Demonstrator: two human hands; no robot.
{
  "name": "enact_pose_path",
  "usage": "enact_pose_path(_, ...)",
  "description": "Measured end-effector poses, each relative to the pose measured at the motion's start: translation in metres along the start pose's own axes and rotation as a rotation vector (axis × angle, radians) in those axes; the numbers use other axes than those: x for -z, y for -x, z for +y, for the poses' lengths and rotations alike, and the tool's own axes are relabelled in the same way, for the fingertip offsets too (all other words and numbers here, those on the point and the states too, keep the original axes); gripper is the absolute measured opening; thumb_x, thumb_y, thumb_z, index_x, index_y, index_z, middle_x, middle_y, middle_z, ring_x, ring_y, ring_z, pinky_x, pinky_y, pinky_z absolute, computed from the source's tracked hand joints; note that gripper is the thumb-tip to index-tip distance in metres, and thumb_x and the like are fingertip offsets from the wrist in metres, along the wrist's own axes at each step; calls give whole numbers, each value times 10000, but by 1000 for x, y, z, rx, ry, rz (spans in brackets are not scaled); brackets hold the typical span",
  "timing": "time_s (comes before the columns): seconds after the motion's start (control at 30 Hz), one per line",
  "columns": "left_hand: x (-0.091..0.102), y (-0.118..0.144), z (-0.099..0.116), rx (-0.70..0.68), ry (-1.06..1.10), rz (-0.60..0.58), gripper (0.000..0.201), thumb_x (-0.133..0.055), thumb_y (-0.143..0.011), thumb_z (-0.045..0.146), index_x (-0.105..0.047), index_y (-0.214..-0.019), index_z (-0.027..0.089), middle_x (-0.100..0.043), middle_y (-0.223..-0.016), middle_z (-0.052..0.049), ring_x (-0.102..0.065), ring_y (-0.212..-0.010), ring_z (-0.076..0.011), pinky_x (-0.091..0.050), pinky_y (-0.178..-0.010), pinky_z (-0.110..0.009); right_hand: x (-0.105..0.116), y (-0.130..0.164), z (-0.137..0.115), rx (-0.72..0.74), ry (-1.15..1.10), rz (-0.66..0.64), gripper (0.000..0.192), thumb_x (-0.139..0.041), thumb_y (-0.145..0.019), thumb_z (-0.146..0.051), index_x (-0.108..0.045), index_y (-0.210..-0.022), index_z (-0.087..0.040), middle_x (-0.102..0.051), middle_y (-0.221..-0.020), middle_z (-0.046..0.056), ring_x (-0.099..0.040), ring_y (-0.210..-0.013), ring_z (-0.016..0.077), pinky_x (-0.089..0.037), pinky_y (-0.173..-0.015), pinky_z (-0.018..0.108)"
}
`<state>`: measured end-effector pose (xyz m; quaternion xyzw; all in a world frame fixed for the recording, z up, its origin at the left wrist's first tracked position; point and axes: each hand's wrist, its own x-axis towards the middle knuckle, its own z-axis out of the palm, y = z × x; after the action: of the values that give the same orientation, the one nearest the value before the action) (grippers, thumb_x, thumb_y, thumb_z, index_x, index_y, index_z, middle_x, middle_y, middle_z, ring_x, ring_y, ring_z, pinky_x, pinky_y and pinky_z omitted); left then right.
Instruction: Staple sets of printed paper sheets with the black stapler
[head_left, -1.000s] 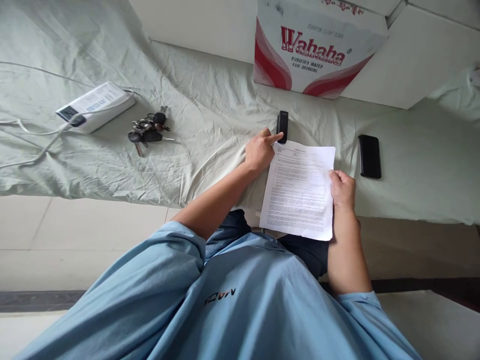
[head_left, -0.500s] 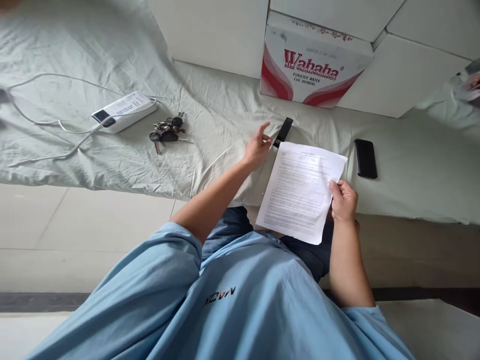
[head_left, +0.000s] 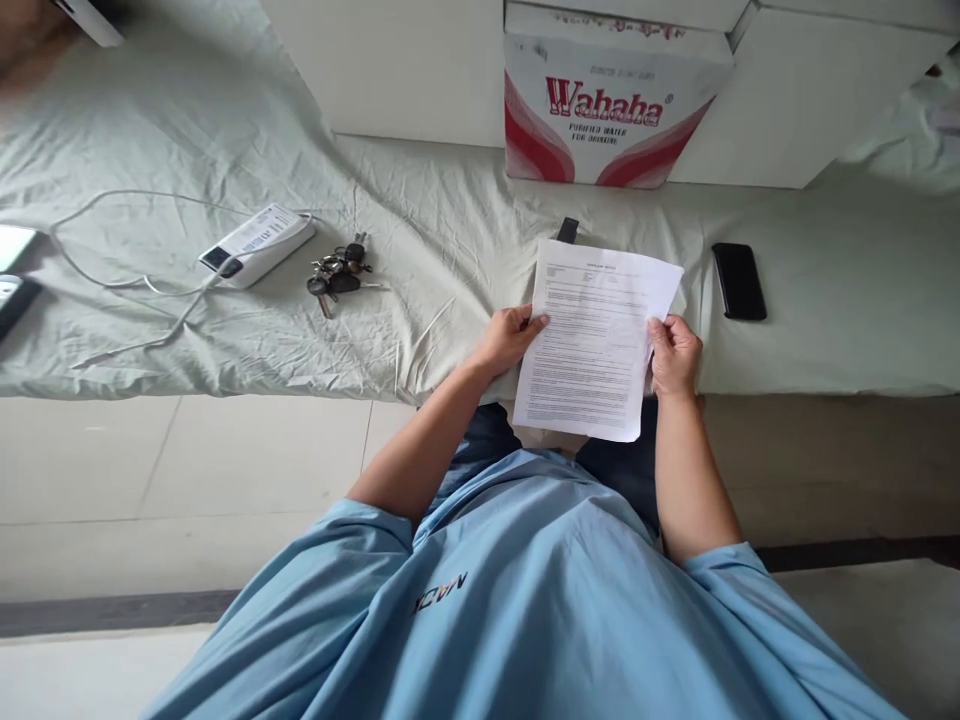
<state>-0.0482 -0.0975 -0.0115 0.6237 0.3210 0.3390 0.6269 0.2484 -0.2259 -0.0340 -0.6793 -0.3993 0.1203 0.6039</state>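
A printed sheet of paper (head_left: 592, 350) is held up above my lap, tilted toward me. My left hand (head_left: 511, 340) pinches its left edge, thumb on the front. On the opposite edge my right hand (head_left: 675, 355) grips the sheet the same way, its fingers mostly hidden behind the paper. Just past the top edge, the end of a small black object (head_left: 568, 230) pokes out, the rest covered by the sheet. To the right of my right hand a black smartphone (head_left: 739, 281) lies on the cloth.
A pale green cloth (head_left: 442, 240) covers the long surface. A bunch of keys (head_left: 339, 275) and a white power bank (head_left: 259, 245) with a cable lie to the left. White boxes (head_left: 405, 75) and a Wahaha water carton (head_left: 611, 110) stand at the back. Part of a device (head_left: 15, 295) shows far left.
My left hand has moved from beside the small black object to the paper's left edge and closed on it. The sheet now covers more of that black object.
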Motion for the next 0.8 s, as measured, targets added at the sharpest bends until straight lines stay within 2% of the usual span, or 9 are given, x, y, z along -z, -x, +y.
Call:
enact_pose_path(0.1,2,-3,-2,-7,30,53,555,-961,-877,712,-754,-837,198,-772,-786,-43,-743,-784,-202,-569,-661,-294,0,1,4,-18,-122,23,691,-930,-772,-896,-691,-836,-250,-593,-712,-60,-499,-673,135,-446,-653,291)
enact_pose_path(0.23,4,-1,1,29,79,26,648,-1033,-763,753,-833,-992,181,-864,-957,-81,-800,-874,-231,-644,-746,-317,3,1,9,-45,-160,-54,636,-1042,-699,-779,-751,-900,-250,-728,-820,-41,-672,-786,172,-594,-775,321)
enact_pose_path(0.3,4,0,1,33,77,10,697,-989,-788,820,-847,-1023,180,-872,-996,-92,-798,-869,-219,-637,-746,-312,4,1,11,-52,-168,-61,589,-1050,-713,-739,-787,-922,-255,-787,-869,-26,-749,-871,203,-648,-861,350)
enact_pose_path(0.4,5,1,0,28,89,-3,743,-828,-893,927,-829,-968,188,-827,-892,-85,-758,-779,-194,-590,-680,-310,3,2,12,-65,-244,-54,538,-1048,-746,-693,-846,-996,-262,-866,-966,9,-833,-1023,255,-685,-1003,413)
enact_pose_path(0.47,7,0,-3,45,118,-1,752,-764,-936,944,-819,-955,194,-796,-836,-80,-746,-754,-197,-584,-670,-322,2,2,12,-69,-296,-45,520,-1051,-757,-668,-870,-1027,-262,-885,-979,27,-856,-1074,280,-688,-1057,449)
enact_pose_path(0.6,10,0,-8,82,175,8,718,-800,-928,919,-807,-955,201,-776,-804,-76,-754,-765,-215,-599,-681,-338,2,3,13,-50,-314,-41,498,-1024,-802,-659,-890,-1065,-258,-893,-968,45,-872,-1100,309,-695,-1099,505)
enact_pose_path(0.73,11,-2,-9,76,220,-36,695,-870,-883,890,-774,-918,203,-769,-815,-67,-745,-755,-209,-600,-692,-344,3,2,13,-62,-308,-28,504,-1038,-783,-660,-895,-1043,-252,-910,-1028,51,-873,-1059,297,-707,-1069,487)
enact_pose_path(0.8,12,-3,-8,48,197,-38,690,-910,-852,873,-724,-843,208,-720,-778,-39,-682,-703,-176,-548,-653,-329,3,2,12,-72,-315,-13,509,-1047,-769,-663,-894,-1027,-251,-915,-1062,50,-868,-1022,281,-711,-1039,466)
